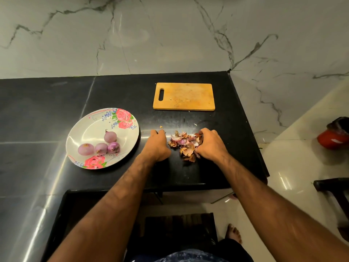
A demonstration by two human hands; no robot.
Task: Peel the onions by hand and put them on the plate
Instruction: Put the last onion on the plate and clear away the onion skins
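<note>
Black counter (122,91) — four peeled onions (101,148) on flowered plate (88,127).
Left hand (158,146) cupped beside peel pile (184,143), hold unclear — right hand (211,146), fingers curled into it.

Pale purple onions (102,145), white plate (88,129) with pink roses and red swirls, brown and purple peels (186,144), orange-tan wooden board (184,96), black counter (56,103), white grey-veined marble wall (132,35)

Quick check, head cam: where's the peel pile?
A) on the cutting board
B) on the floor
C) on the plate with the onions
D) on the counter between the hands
D: the onion peels lie on the black counter, between the left hand and the right hand.
</note>
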